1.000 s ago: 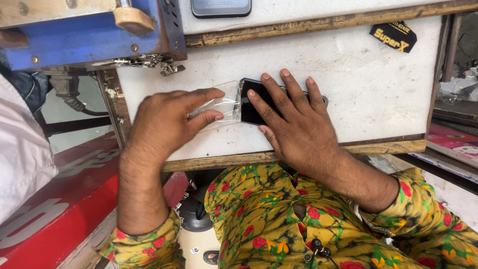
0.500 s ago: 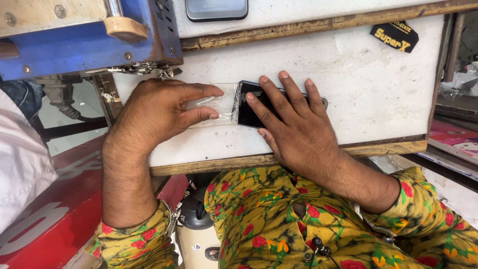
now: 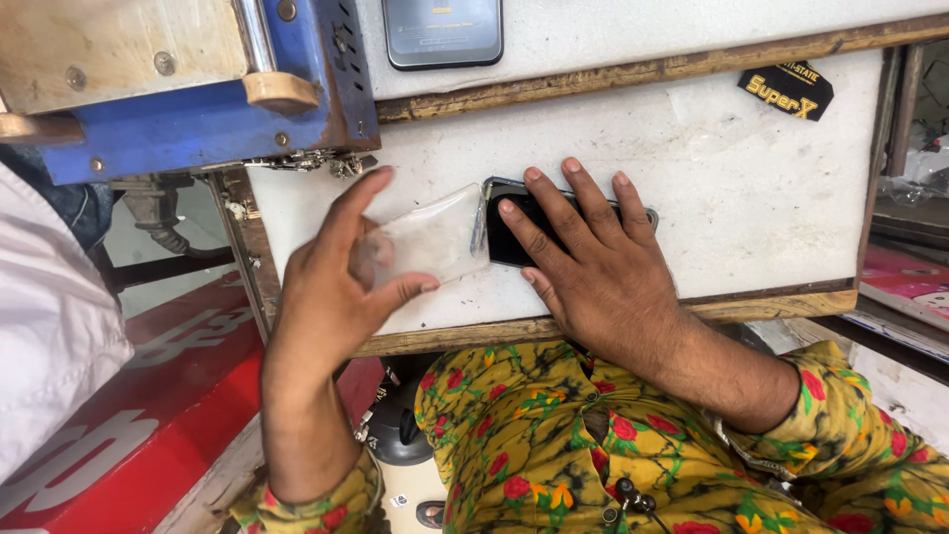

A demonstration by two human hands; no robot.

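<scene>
Clear, faintly clouded plastic film (image 3: 427, 239) is pinched in the left hand (image 3: 331, 297), thumb under its lower edge and fingers curled behind it, so the sheet is lifted and tilted just left of the black phone (image 3: 514, 229). That phone lies flat on the white worktop (image 3: 751, 198), and the film's right edge meets or slightly overlaps the phone's left end. The right hand (image 3: 603, 277) lies spread over the phone, fingers apart and pressing down on its face, closed on nothing; only the phone's left part and a sliver past the fingertips show. Well above the phone, beyond a wooden strip (image 3: 633, 74), a second dark phone (image 3: 442, 32) lies on a higher white surface. Up and to the left of the phone stands a blue metal machine (image 3: 198, 119). Right of and above the phone, a black sticker (image 3: 786, 91) lies on the worktop.
</scene>
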